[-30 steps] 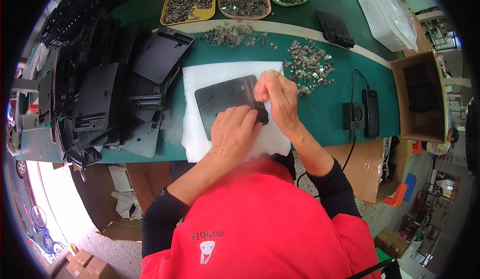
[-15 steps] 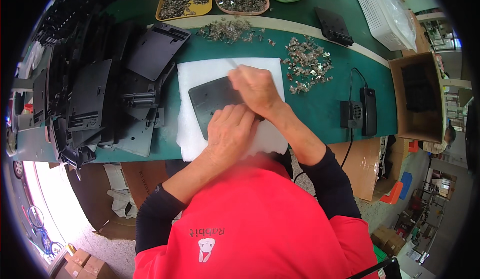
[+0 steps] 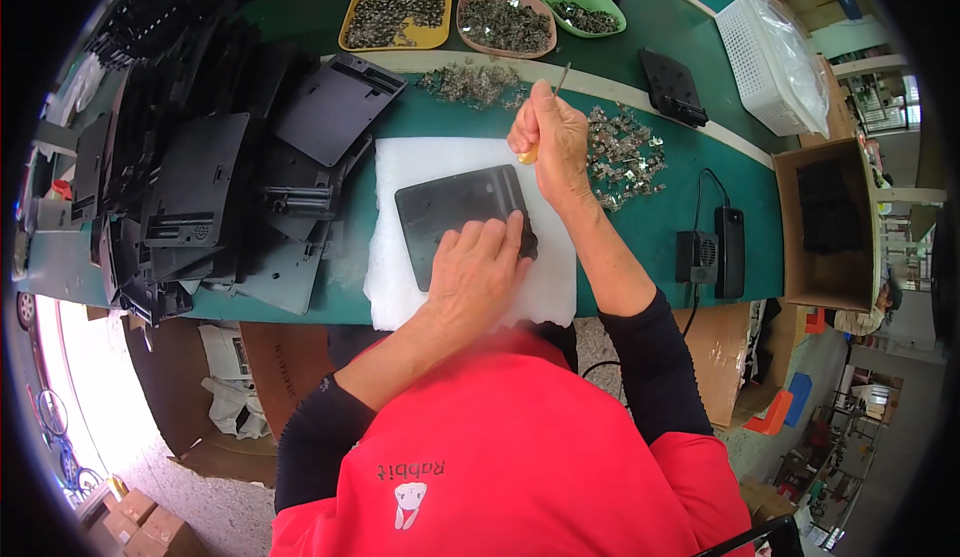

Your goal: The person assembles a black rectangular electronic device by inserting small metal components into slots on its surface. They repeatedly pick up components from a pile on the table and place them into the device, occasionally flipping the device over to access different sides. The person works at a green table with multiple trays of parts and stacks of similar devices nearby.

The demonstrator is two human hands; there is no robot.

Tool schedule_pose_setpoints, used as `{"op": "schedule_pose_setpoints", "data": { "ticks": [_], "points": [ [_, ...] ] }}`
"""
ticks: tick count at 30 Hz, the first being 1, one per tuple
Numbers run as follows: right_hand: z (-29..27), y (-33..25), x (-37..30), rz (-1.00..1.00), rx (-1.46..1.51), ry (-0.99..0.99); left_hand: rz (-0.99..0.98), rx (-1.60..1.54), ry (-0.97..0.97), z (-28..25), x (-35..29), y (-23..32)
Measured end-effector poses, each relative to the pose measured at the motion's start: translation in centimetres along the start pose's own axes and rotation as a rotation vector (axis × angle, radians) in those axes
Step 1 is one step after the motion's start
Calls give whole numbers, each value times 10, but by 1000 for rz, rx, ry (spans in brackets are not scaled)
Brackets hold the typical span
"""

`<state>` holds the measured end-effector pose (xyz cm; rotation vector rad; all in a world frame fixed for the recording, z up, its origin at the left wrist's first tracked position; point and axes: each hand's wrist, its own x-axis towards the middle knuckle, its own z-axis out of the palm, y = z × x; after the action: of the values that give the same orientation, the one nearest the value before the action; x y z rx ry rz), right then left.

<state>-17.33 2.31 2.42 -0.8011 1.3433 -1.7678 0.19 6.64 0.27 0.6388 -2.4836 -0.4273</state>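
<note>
A black plastic panel [image 3: 455, 197] with rounded corners lies on a white foam sheet [image 3: 388, 287] at the middle of the table. Flat across its near right part rests my left hand [image 3: 480, 267], fingers stretched out and pressing on the surface. Beyond the panel's far right corner, my right hand [image 3: 555, 142] is raised, wrapped around a screwdriver-like tool. Its yellow handle [image 3: 528, 156] shows below the fist, and a thin metal shaft [image 3: 565, 77] sticks out above the thumb, pointing away from the panel. Small metal clips [image 3: 622, 157] lie in a loose heap right of this hand.
Black plastic housings [image 3: 200, 177] are piled at the left. Yellow [image 3: 348, 37], pink [image 3: 550, 42] and green [image 3: 618, 17] trays of small metal parts stand at the back. A black adapter [image 3: 697, 257], a white basket [image 3: 745, 47] and a cardboard box [image 3: 790, 197] are on the right.
My right hand has lifted off the panel's far side and moved up and right with the tool. My left hand stays on the panel. The whole view has shifted slightly.
</note>
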Motion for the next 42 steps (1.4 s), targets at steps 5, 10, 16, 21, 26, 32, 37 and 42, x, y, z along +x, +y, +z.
{"op": "schedule_pose_setpoints", "data": {
  "ticks": [5,10,16,21,26,32,37,42],
  "points": [
    [17,2,6,84,-6,-76,20,3,24,1,1,0],
    [18,7,-5,46,-263,-143,37,-16,-8,-2,1,0],
    [13,12,-30,-545,-801,-449,64,-35,19,5,-4,-5],
    [1,4,-16,-225,-127,-230,37,-29,25,-1,1,-1],
    [-22,10,-55,-327,-62,-209,83,-43,131,3,-2,-6],
    [-7,8,-69,-219,-26,-148,126,-29,186,4,-5,-7],
    [-10,14,-68,-197,-159,-258,113,-61,190,2,-5,-6],
    [-4,5,-59,-44,-294,-252,115,-73,190,1,-7,-7]
  ]
}}
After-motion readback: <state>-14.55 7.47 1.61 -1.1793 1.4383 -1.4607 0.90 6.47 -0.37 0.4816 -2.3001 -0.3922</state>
